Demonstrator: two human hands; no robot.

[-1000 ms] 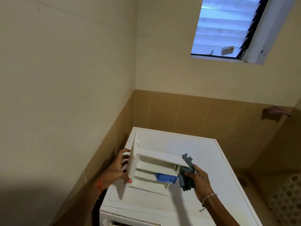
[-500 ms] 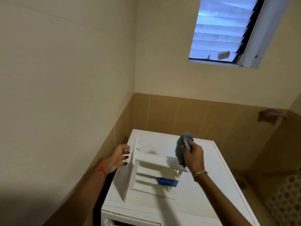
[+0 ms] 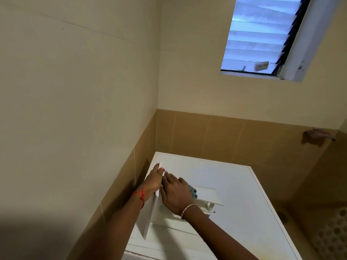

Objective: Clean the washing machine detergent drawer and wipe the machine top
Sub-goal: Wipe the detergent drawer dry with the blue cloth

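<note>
- Far left: plain beige wall [image 3: 75, 91], with a band of tan tiles [image 3: 120, 184] below.
- Left hand [image 3: 153, 182], red thread [image 3: 141, 197] at the wrist, laid against the outer face of the front panel [image 3: 150, 218] of the detergent drawer [image 3: 208, 196]; fingertips curled over the panel's top edge, grasping it.
- Detergent drawer out of the machine, lying on the washing machine top [image 3: 234, 181] near its left edge, front panel standing on edge.
- Right hand [image 3: 176, 192], beaded bracelet [image 3: 187, 208] at the wrist, flat on the drawer just beside the left hand; fingers straight, pressing down on a blue-grey cloth [image 3: 193, 193] that pokes out from under the palm.
- Upper right: louvred window [image 3: 257, 34] set in the back wall.
- Far right, low: white perforated basket [image 3: 336, 233], partly cut off by the frame edge.
</note>
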